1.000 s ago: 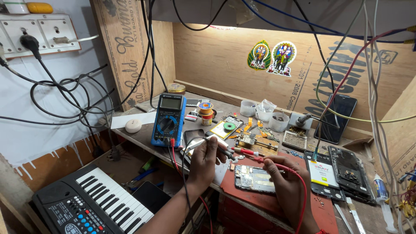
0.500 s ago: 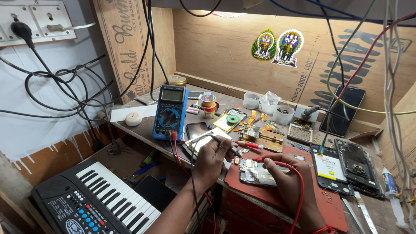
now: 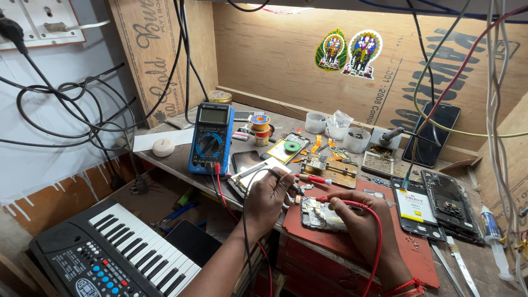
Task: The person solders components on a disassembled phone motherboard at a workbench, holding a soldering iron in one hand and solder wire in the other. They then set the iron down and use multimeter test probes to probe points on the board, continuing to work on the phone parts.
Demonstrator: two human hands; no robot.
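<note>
Since the earlier frame the red probe [image 3: 329, 200], pinched in the right hand [image 3: 360, 220], has been brought onto the opened phone board [image 3: 319, 214] on the red mat [image 3: 352, 242], the left hand [image 3: 269, 192] gripping the black probe [image 3: 294, 188]; tips are best held steady, leads kept slack, multimeter [image 3: 210, 137] watched.

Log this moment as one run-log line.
left hand: holds black probe | right hand: holds red probe | both tips at opened phone on red mat | multimeter left of hands
</note>
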